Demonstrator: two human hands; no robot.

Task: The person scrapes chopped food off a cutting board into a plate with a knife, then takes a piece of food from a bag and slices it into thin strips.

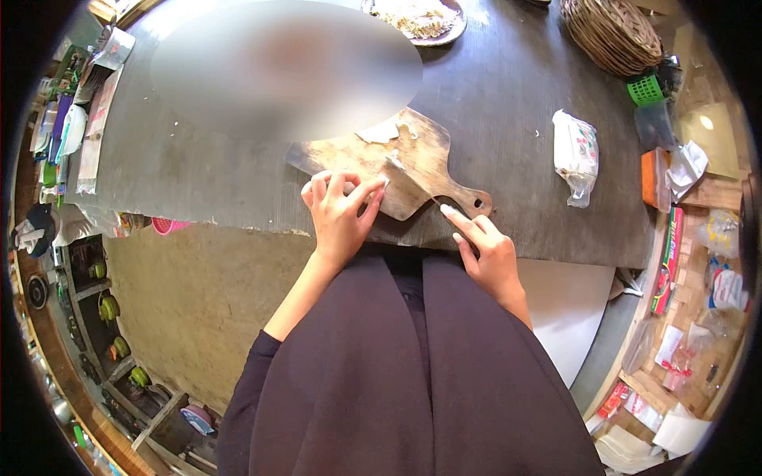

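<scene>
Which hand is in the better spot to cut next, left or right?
Probably the right hand: it holds the knife over the board. The left hand pinches a small white piece.

Kitchen, shown by its cutting board, knife and heaped plate.

1. Spreads out as a dark table, chipped along the near edge.
2. Carries a wooden cutting board near that edge, handle pointing right.
3. Bears a white plastic packet farther right.
4. Holds a plate at the far side.
</scene>
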